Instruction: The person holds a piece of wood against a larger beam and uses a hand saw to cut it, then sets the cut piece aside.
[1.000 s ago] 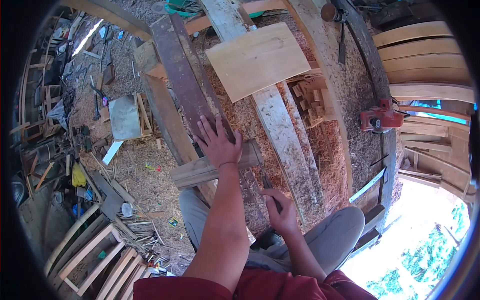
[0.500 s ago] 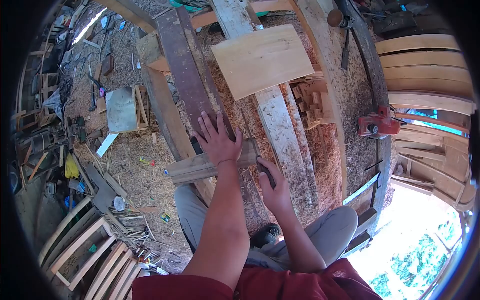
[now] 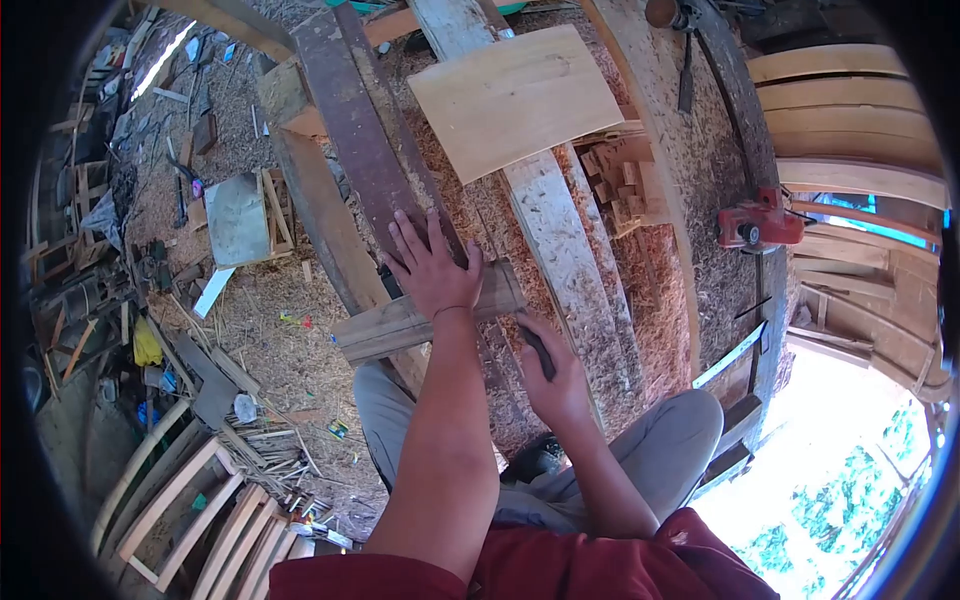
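Note:
My left hand [image 3: 433, 267] lies flat, fingers spread, pressing on a short wooden piece [image 3: 385, 329] that rests crosswise over a long dark beam [image 3: 350, 120]. My right hand [image 3: 553, 373] is closed around a dark-handled tool [image 3: 537, 347] whose tip sits just below the right end of the wooden piece. What kind of tool it is stays hidden by the fingers. I sit with both knees in grey trousers under the work.
A pale square board [image 3: 515, 98] lies on long planks above. Small wood blocks [image 3: 622, 183] are piled to the right, a red power tool [image 3: 757, 226] farther right. Sawdust covers the ground. Wooden frames [image 3: 190, 510] lie lower left, stacked planks [image 3: 850, 110] upper right.
My right hand came up from near my lap with the tool to the right end of the wooden piece and now sits slightly lower. My left hand stayed pressed on the piece.

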`<state>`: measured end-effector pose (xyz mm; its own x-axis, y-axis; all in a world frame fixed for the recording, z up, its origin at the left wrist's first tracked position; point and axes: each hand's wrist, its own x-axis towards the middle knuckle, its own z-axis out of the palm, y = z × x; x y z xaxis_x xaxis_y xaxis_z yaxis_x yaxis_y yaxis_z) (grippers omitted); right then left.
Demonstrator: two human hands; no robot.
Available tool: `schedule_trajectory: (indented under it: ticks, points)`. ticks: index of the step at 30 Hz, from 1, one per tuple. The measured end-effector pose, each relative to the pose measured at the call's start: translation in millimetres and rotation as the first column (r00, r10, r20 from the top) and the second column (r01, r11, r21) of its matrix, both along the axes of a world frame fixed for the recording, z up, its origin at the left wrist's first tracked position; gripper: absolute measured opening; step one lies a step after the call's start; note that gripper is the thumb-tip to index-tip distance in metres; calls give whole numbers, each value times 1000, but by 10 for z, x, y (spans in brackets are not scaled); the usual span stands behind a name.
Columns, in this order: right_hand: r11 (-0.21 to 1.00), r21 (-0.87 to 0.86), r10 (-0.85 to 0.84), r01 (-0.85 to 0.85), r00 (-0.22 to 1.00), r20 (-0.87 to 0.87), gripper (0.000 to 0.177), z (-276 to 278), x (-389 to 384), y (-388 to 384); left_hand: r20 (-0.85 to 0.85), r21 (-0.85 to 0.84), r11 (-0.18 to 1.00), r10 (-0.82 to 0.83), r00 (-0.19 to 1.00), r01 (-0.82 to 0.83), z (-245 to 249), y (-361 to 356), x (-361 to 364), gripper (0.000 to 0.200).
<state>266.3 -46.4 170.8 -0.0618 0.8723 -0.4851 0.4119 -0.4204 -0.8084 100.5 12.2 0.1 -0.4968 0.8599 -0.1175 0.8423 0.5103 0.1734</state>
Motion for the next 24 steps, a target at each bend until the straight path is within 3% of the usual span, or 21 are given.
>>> schedule_trajectory:
  ticks: [3, 6, 9, 15, 18, 21, 24]
  points:
    - [999, 34, -11, 10, 1000, 25, 41, 36, 30, -150, 9, -27, 1000, -2, 1000, 2, 30, 0, -4, 83]
    - [999, -41, -1, 3, 998, 60, 43, -26, -74, 12, 11, -29, 1000, -5, 1000, 5, 15, -6, -6, 82]
    - [999, 39, -3, 0, 997, 73, 43, -102, -76, -3, -7, -23, 1000, -6, 1000, 6, 14, -4, 1, 82]
    - [998, 3, -60, 60, 998, 20, 43, 73, -21, -162, 0, -23, 1000, -16, 1000, 16, 11, -10, -1, 82]
    - [996, -92, 7, 3, 994, 109, 45, -86, -92, 22, -27, -25, 1000, -8, 1000, 7, 30, 0, 23, 79]
    - [993, 112, -31, 26, 998, 49, 43, -5, 14, -114, -35, -20, 1000, -15, 999, 14, 22, -2, 24, 78]
    - [999, -10, -47, 48, 997, 62, 43, 190, 98, -223, -39, -27, 999, -20, 999, 19, 21, -6, 15, 79]
